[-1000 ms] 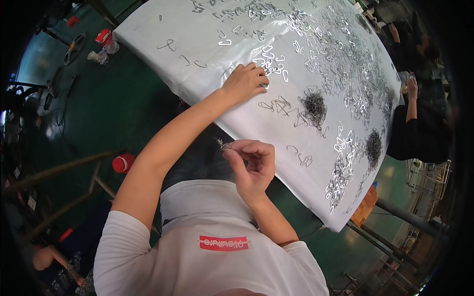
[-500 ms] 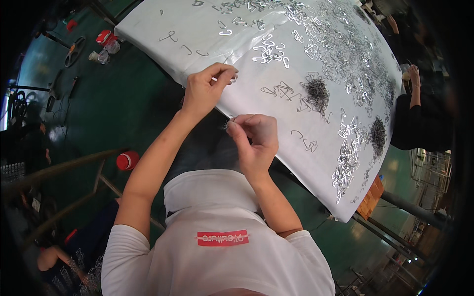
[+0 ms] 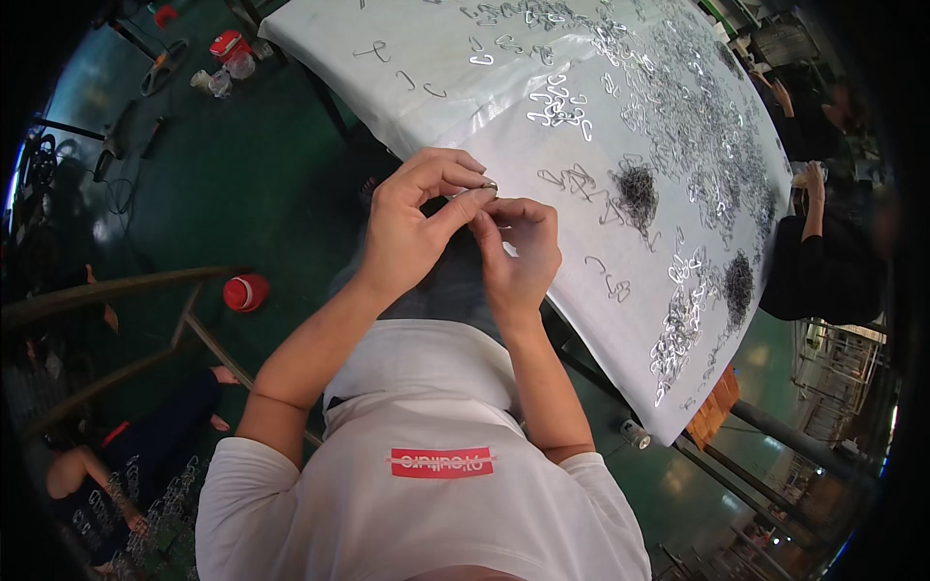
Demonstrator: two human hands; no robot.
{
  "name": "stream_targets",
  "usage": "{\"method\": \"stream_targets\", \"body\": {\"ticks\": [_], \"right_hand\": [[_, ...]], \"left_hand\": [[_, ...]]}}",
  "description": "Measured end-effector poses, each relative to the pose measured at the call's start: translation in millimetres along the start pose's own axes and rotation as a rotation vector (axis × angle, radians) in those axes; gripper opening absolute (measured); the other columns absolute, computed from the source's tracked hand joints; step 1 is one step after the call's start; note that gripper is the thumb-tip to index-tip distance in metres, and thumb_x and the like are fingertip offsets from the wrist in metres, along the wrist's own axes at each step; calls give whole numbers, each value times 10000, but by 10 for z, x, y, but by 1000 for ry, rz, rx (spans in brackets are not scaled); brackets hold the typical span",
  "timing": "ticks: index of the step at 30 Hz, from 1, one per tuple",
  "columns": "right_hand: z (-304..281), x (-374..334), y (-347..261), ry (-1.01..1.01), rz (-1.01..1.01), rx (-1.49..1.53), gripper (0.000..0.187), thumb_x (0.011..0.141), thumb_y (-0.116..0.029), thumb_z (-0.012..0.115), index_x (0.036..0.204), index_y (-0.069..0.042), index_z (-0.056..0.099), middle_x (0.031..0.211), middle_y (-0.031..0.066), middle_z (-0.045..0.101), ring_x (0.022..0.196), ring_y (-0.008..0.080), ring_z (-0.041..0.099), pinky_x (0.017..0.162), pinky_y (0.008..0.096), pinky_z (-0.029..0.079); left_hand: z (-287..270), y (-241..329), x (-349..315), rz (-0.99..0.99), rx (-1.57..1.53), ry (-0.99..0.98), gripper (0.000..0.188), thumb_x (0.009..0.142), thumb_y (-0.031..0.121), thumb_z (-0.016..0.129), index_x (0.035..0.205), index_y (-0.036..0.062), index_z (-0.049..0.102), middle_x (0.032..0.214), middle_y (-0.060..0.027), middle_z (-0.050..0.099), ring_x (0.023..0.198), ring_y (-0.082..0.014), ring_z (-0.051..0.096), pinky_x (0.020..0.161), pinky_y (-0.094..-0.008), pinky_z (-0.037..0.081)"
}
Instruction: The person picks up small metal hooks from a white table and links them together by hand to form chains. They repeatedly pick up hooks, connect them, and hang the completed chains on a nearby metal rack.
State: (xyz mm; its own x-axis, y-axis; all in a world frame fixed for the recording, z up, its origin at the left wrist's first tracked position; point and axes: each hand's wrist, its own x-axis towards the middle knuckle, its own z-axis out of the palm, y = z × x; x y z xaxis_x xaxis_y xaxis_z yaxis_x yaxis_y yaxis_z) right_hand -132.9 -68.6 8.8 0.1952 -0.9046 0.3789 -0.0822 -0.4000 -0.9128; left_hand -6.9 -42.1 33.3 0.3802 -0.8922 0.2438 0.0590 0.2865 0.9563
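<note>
My left hand (image 3: 418,215) and my right hand (image 3: 521,254) meet at their fingertips in front of the near table edge. The left thumb and fingers pinch a small metal piece (image 3: 492,190), mostly covered by the fingers, so its shape is not clear. Against it presses my right hand, also closed in a pinch; what lies in it is hidden. On the white-covered table (image 3: 504,155) beyond are shiny bent metal hooks (image 3: 559,108) and a dark pile of small wire pieces (image 3: 636,197).
More hooks (image 3: 678,334) and another dark wire pile (image 3: 739,288) lie at the right. A person in black (image 3: 819,261) works across the table; another (image 3: 126,465) is at lower left. A red container (image 3: 246,291) stands on the green floor beside a metal frame (image 3: 189,324).
My hands have come together from apart; the left moved down and right, the right moved up. The small wire piece that showed at my right fingertips is now hidden.
</note>
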Motion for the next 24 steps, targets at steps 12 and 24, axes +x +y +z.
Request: {"method": "stream_targets", "body": {"ticks": [12, 24], "right_hand": [[-829, 877, 1037, -412, 124, -932, 172, 855, -217, 671, 951, -74, 683, 926, 90, 643, 787, 292, 637, 698, 415, 492], [-716, 805, 516, -315, 639, 286, 130, 934, -130, 602, 971, -6, 592, 852, 65, 613, 731, 123, 579, 642, 271, 475]], "left_hand": [[-155, 107, 19, 52, 220, 21, 102, 794, 9, 733, 890, 41, 725, 871, -17, 671, 791, -83, 609, 692, -240, 482], [-154, 212, -46, -160, 85, 69, 104, 822, 16, 716, 926, 13, 719, 838, -36, 718, 729, -63, 648, 664, -213, 514]]}}
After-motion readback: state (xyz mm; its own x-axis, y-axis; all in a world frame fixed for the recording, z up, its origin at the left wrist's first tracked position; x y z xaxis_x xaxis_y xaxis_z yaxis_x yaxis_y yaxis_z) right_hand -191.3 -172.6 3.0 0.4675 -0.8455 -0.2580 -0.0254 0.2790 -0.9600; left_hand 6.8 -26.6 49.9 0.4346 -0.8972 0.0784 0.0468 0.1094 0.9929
